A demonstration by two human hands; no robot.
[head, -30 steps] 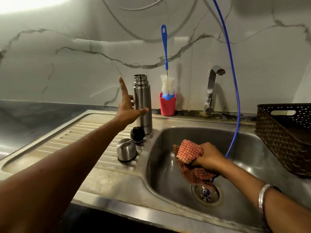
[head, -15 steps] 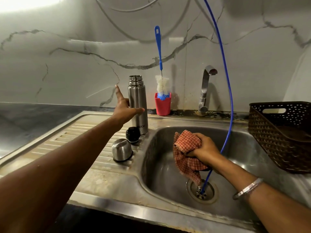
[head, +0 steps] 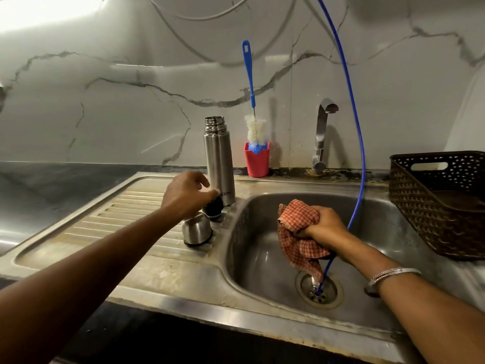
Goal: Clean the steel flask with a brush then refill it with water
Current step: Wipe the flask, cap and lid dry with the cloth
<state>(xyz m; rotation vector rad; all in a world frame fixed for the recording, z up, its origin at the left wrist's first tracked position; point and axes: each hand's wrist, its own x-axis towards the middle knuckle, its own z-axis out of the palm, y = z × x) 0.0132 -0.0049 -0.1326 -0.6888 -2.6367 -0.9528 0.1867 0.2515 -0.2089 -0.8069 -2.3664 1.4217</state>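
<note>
A marble-veined wall [head: 105, 114] backs a stainless steel sink [head: 162, 274] with a ribbed draining board. The steel flask [head: 220, 164] stands upright and uncapped at the board's back corner, beside the basin. Half a second ago my left hand [head: 187, 191] was raised against the flask with one finger pointing up; it has now dropped, fingers curled, over the black stopper [head: 213, 207] just in front of the flask; whether the fingers pinch it I cannot tell. The steel cup lid [head: 196, 229] sits in front of the stopper. Behind the flask to its right, the bottle brush [head: 251, 101] stands in a red cup [head: 257, 162]. My right hand [head: 325, 229], as before, is clenched on a checked cloth [head: 294, 222] inside the basin. A blue hose [head: 359, 158] runs to the drain [head: 319, 288]. Further right of the flask: a tap [head: 321, 135] and a brown basket [head: 441, 203].
</note>
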